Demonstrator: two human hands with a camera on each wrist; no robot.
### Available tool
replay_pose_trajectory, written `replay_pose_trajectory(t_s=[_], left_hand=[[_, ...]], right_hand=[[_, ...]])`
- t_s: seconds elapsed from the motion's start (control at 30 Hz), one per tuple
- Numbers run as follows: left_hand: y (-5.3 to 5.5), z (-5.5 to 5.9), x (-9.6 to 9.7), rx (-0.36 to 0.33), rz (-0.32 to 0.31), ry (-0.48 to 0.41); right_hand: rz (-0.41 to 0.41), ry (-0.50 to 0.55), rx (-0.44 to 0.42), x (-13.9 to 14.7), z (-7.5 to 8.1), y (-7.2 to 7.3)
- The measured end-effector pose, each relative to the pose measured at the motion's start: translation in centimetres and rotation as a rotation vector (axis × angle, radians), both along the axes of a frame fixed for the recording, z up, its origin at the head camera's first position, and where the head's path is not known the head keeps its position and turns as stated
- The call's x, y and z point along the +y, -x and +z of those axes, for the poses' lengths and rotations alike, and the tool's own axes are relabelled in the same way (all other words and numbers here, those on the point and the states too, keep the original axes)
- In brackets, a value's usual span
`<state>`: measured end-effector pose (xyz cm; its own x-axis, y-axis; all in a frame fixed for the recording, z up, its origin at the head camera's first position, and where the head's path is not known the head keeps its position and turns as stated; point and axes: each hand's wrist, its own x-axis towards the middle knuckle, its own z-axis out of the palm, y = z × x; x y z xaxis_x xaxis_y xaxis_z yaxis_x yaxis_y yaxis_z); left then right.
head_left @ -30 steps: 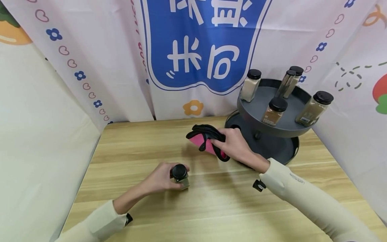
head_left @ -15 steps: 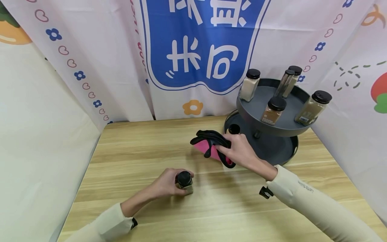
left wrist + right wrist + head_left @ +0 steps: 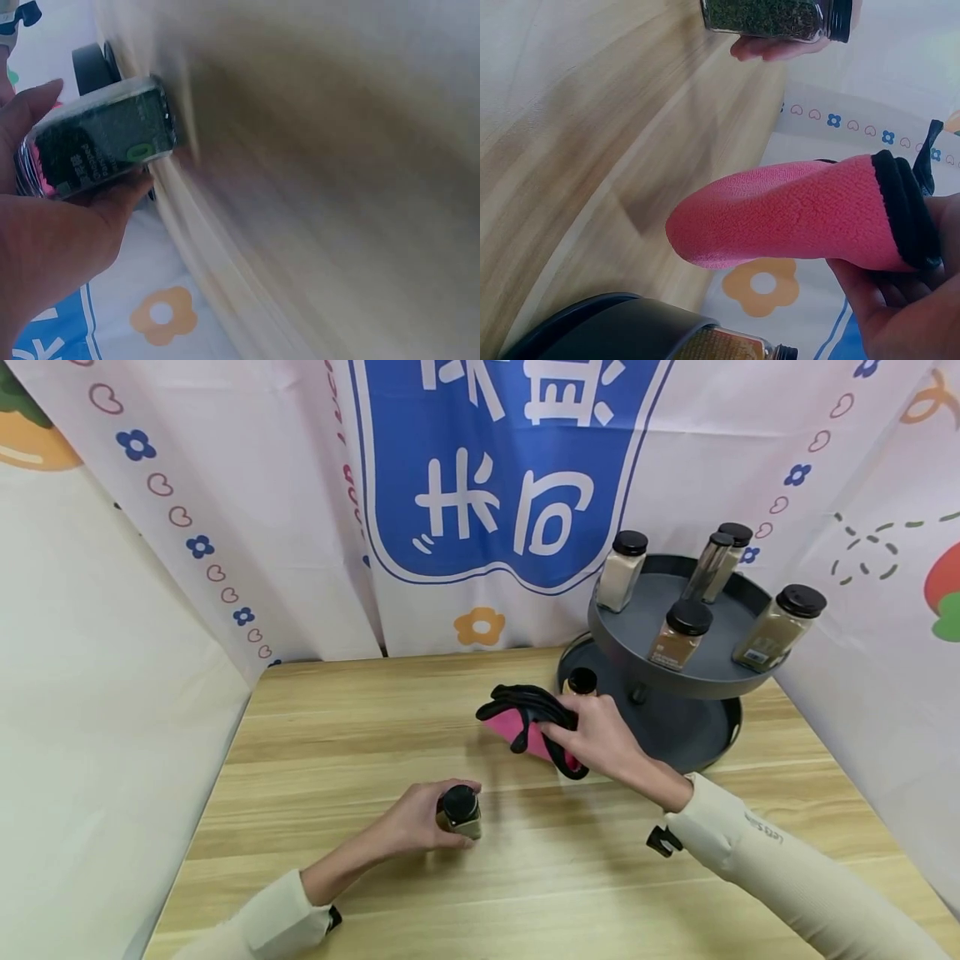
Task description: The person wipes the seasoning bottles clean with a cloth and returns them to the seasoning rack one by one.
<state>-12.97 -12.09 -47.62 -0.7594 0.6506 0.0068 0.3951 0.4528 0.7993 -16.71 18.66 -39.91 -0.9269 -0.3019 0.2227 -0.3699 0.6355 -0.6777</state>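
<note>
My left hand (image 3: 420, 817) grips a square glass spice jar (image 3: 461, 814) with a black lid, fingers on its far side and thumb on the near side. Green dried herbs fill this jar, as the right wrist view shows. It stands upright, close over the wooden table (image 3: 337, 718). In the left wrist view the label and base of the jar (image 3: 105, 139) face the camera. My right hand (image 3: 603, 735) pinches a folded pink cloth (image 3: 780, 217) by its black-trimmed edge. The cloth hangs above the table, to the right of and beyond the jar.
At the back right stands a dark grey two-tier round tray (image 3: 660, 593). Its upper tier bears several black-lidded jars, among them a brown spice jar (image 3: 677, 643), plus a slim clear shaker (image 3: 705, 572). Another jar (image 3: 581, 683) sits on the lower tier, beside my right hand. Printed curtains surround the table.
Both hands have shifted slightly right and towards me, each keeping its hold on the jar or the cloth. More of the jar on the lower tier now shows behind my right hand.
</note>
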Motion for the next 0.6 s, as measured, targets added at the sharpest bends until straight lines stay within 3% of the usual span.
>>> replay_pose_trajectory(t_s=[0.23,0.47,0.6], left_hand=[[-1.5,-0.3,0.1,-0.065,0.178,-0.035],[-2.7,-0.8,0.3,0.018,0.337,-0.018],[-3.1,-1.0,0.6,0.036,0.371,-0.041]], right_hand=[[-0.008,-0.004,-0.009,0.1,-0.3,0.0],[-0.021,0.001,0.003,0.3,-0.2,-0.2],[-0.037,0.0,0.01,0.4,-0.2,-0.3]])
